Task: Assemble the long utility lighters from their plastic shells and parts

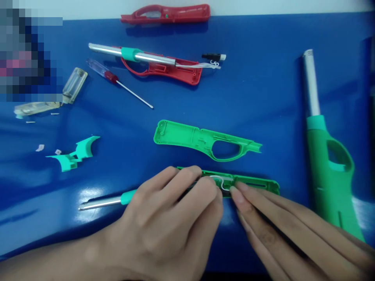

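Note:
An opened green gas lighter, its half shell point(263, 184) hollow side up, lies in front of me with a metal tube point(101, 203) and teal collar point(126, 197) sticking out to the left. My left hand point(178, 210) is closed over the middle of this shell, its fingertips hidden behind the knuckles. A thin white wire point(222, 183) curves inside the shell between both hands. At the wire's right end, the thumb and fingers of my right hand point(272, 218) are pinched together. Just beyond lies the other green half shell point(181, 134), also hollow side up.
An assembled green lighter point(319, 156) lies at the right. Farther back are a red half shell point(187, 13), an opened red lighter point(187, 74) and a screwdriver point(111, 78). A teal trigger piece point(83, 148), clear fuel tanks point(74, 86) and small bits lie left.

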`<state>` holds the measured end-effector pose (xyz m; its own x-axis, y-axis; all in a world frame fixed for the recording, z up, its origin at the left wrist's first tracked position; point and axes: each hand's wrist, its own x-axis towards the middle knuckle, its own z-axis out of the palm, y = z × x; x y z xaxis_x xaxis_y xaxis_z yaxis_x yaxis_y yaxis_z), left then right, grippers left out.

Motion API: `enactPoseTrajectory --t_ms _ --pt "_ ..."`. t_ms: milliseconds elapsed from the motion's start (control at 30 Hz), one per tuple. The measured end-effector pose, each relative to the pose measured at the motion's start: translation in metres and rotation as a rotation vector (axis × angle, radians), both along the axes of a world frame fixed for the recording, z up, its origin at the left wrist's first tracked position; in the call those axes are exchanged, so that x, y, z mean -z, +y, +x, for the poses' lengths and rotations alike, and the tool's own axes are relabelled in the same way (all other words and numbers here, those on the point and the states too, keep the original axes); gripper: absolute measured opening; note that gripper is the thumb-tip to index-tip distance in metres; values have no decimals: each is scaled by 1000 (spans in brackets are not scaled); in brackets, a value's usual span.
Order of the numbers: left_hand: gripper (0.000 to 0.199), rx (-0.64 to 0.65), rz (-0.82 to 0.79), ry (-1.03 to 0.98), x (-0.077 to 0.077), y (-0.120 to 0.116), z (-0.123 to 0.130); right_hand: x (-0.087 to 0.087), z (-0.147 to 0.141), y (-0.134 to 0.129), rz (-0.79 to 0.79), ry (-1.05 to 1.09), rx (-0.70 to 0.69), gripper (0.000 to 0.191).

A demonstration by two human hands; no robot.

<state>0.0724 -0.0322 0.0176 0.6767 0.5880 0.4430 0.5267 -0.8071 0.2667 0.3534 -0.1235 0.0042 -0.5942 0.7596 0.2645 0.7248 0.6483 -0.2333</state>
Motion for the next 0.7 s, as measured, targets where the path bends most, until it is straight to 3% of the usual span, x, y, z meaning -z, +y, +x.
enactPoseTrajectory --t_ms 167,367,533,700 --pt "50 -21 -64 -3 2 -6 2 -3 -5 -2 40 -55 3 59" --pt "43 -19 -88 1 3 -13 -3 -3 -8 -2 42 -63 22 56" --pt "22 -20 -42 17 7 -12 -4 -2 1 0 37 0 -11 54" --pt "19 20 -1 34 5 -10 -8 -6 1 -1 -58 104 105 49"
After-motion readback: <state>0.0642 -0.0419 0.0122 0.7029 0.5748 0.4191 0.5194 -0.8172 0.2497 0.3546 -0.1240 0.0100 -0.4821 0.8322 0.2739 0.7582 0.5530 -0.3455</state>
